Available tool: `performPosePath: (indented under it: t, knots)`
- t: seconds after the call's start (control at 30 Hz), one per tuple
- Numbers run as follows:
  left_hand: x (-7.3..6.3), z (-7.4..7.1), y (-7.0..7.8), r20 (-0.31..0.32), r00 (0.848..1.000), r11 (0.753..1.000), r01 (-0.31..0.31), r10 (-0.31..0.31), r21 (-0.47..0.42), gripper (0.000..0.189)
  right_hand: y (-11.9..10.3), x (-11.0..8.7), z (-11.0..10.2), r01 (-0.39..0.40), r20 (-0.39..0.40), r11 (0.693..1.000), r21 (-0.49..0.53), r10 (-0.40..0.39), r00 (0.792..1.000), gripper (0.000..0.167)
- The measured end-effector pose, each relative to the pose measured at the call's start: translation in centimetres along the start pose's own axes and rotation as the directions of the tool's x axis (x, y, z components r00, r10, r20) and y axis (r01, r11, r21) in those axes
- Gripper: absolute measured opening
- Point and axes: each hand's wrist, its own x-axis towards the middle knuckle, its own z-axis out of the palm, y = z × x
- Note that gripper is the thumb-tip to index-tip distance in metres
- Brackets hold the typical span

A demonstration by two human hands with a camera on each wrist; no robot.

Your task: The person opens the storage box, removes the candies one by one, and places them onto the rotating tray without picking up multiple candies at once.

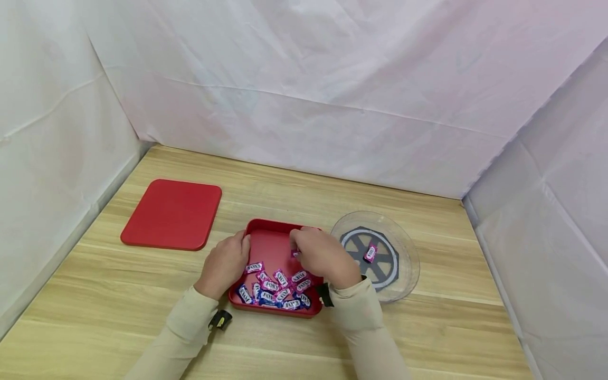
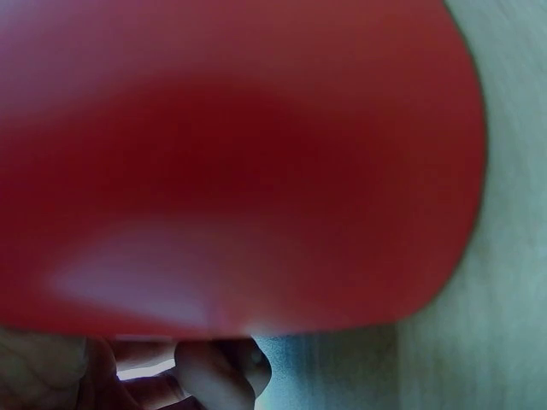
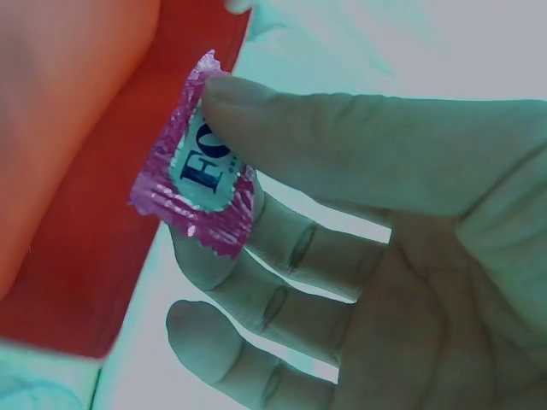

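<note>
Picking step, apparently: right hand (image 1: pixel 325 256) pinched pink FOX'S candy (image 3: pixel 198 171), left hand (image 1: pixel 224 265) gripped red tin (image 1: pixel 266 248); next called for clearing the rim.

Soft light covers my desk (image 1: pixel 442 327); the left wrist view blurs the red tray (image 2: pixel 256 162), the right glares behind my fingers (image 3: pixel 309 325).

Table (image 1: pixel 456 316): smooth wood-grain look. Red lid (image 1: pixel 172 214) nr L edge & red box (image 1: pixel 268 245): smooth, semi-gloss, plastic or ptd metal unclear. Dish (image 1: pixel 409 264) twd R edge: clear, glossy. Sweet wrapper (image 3: pixel 198 175): shiny, crinkled film. Backdrop (image 1: pixel 304 126), rear edge: matt creased cloth.
</note>
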Motion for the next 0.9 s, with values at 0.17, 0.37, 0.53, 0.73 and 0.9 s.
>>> performPosePath:
  t: [0.17, 0.37, 0.53, 0.73, 0.9]
  knots:
    - [0.0, 0.0, -0.1, -0.012, 1.0, 1.0, -0.012, 0.012, 0.008, 0.047, 1.3, -0.4, -0.4, -0.024, -0.017, 1.0, 0.003, 0.024, 1.0, 0.008]
    - [0.1, 0.1, -0.1, -0.021, 0.999, 1.0, -0.024, 0.024, 0.014, 0.045, 3.1, -0.8, -1.1, -0.077, -0.016, 0.997, 0.03, 0.077, 0.997, 0.005]
    - [0.1, 0.1, -0.1, -0.014, 1.0, 1.0, -0.014, 0.014, 0.009, 0.046, 4.7, -1.2, -2.0, -0.09, -0.02, 0.994, 0.056, 0.091, 0.996, 0.007]
    - [0.1, 0.2, -0.2, -0.013, 1.0, 1.0, -0.009, 0.009, 0.007, 0.046, 6.7, -1.7, -2.9, -0.095, -0.004, 0.993, 0.067, 0.096, 0.995, 0.006]
    - [0.0, 0.2, -0.2, -0.011, 1.0, 1.0, -0.007, 0.007, 0.008, 0.047, 8.5, -2.0, -2.9, -0.106, 0.015, 0.988, 0.111, 0.105, 0.994, 0.01]
